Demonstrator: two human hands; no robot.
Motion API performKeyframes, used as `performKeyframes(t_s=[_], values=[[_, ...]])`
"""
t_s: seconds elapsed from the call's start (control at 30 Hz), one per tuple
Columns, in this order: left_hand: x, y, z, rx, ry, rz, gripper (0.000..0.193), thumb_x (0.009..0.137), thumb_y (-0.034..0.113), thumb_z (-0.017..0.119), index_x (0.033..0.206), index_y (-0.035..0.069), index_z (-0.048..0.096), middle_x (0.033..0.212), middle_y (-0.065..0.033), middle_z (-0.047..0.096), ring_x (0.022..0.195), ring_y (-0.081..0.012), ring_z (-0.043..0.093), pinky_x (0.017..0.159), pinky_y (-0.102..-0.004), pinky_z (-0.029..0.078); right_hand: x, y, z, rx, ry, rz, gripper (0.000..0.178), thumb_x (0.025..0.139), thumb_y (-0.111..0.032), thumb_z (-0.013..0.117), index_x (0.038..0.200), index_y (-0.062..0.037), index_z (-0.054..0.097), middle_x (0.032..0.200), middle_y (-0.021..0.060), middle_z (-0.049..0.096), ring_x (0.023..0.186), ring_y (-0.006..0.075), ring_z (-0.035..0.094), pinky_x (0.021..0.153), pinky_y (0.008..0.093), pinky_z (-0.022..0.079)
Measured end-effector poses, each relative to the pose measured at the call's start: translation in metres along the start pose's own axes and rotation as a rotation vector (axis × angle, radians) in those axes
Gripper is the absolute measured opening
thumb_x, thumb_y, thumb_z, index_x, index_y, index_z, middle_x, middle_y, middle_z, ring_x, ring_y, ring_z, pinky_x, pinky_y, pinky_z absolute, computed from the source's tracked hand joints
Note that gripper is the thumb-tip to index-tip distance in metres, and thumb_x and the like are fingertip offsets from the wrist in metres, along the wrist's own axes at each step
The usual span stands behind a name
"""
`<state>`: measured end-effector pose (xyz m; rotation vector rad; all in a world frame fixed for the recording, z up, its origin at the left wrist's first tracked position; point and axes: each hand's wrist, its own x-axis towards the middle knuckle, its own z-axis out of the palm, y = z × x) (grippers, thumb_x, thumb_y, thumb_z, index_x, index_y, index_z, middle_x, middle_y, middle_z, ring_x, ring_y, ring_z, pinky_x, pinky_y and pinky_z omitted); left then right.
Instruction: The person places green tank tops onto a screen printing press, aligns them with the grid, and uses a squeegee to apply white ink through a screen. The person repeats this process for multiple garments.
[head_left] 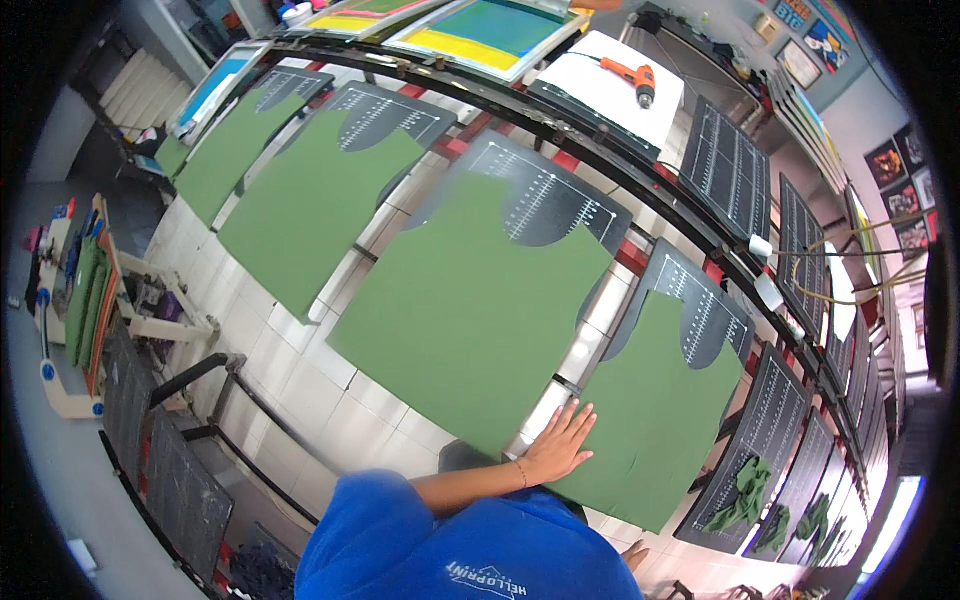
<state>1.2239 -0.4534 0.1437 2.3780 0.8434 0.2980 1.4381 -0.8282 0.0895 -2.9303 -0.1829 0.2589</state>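
My left hand (562, 446) lies flat with fingers spread on the left edge of a green cut fabric panel (655, 420), shaped like a shirt body. That panel rests on a dark board with white ruler marks (690, 300). My right hand (636, 555) shows only in small part past my blue shirt, by the panel's lower corner; the visible fingers look extended, with nothing seen in them. To the left, a larger green fabric panel (470, 310) is spread over another marked board (550, 200). Further left, more green panels (320, 200) cover their boards.
Behind the boards runs a long dark rail (520, 105). An orange heat gun (632, 78) sits on a white-topped board. Framed printing screens (490, 35) stand beyond. Crumpled green fabric (745, 495) lies on boards at right. A cart (75, 350) holds folded fabric at left.
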Motion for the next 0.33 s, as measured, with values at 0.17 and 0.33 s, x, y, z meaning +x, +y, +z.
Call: performKeyframes(t_s=[0.17, 0.33], values=[[0.003, -0.004, 0.006, -0.010, 0.002, 0.028, 0.072, 0.099, 0.047, 0.048, 0.151, 0.000, 0.033, 0.161, -0.0186, 0.024, 0.148, -0.0428, 0.019, 0.119, -0.0563, 0.020, -0.024, 0.054, 0.031, -0.064, -0.348, 0.196, 0.082, 0.098, -0.046, 0.055, 0.148, 0.0132, 0.028, 0.153, 0.0327, 0.033, 0.144, 0.0414, 0.032, 0.119, 0.0409, 0.027], [0.005, -0.004, 0.010, 0.045, -0.022, 0.036, 0.073, 0.098, 0.048, 0.050, 0.152, 0.001, 0.033, 0.162, -0.0182, 0.023, 0.149, -0.0421, 0.019, 0.117, -0.0626, 0.018, -0.036, 0.042, 0.033, 0.129, -0.518, 0.166, 0.091, 0.089, -0.042, 0.070, 0.149, 0.0118, 0.028, 0.150, 0.0335, 0.038, 0.142, 0.0419, 0.036, 0.117, 0.0402, 0.030]])
